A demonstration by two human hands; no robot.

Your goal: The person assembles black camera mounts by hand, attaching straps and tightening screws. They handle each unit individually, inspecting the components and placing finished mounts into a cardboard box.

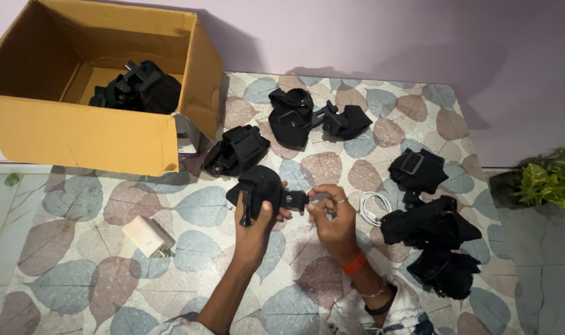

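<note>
L hand (255,218) fingers wrapped round black strap mount (260,186), held just above leaf-pattern mat (77,260). R hand (332,217) fingers pinched on mount's black clip end (295,200). Cardboard box (77,133) upper L w/ one more black mount (139,88) inside. Other mounts on mat: 3 above hands, 3 at R. White cable (370,208) just R of R hand. White charger (148,236) to L, well apart.
</note>
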